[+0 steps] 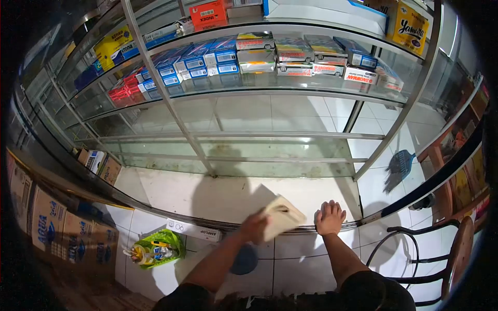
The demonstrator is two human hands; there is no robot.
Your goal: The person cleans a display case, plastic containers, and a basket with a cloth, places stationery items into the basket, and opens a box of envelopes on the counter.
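Note:
My left hand [253,228] grips a beige, flat piece that looks like a folded cloth [284,217], with a dark gap in its upper face. It is held over the front edge of the white bottom board [171,194] of a glass display case; I cannot tell whether it touches the board. My right hand [330,217] lies palm down with fingers spread on that board, near its right front corner. Below my left forearm, partly hidden, a round blue-grey thing [244,260] is on the floor.
Boxes of markers [294,51] line the glass shelf above. A green basket [158,249] of small items and a white box [193,229] are on the tiled floor. Cartons [72,233] are stacked at left, a chair [459,254] stands at right, and a blue broom [399,168] lies behind.

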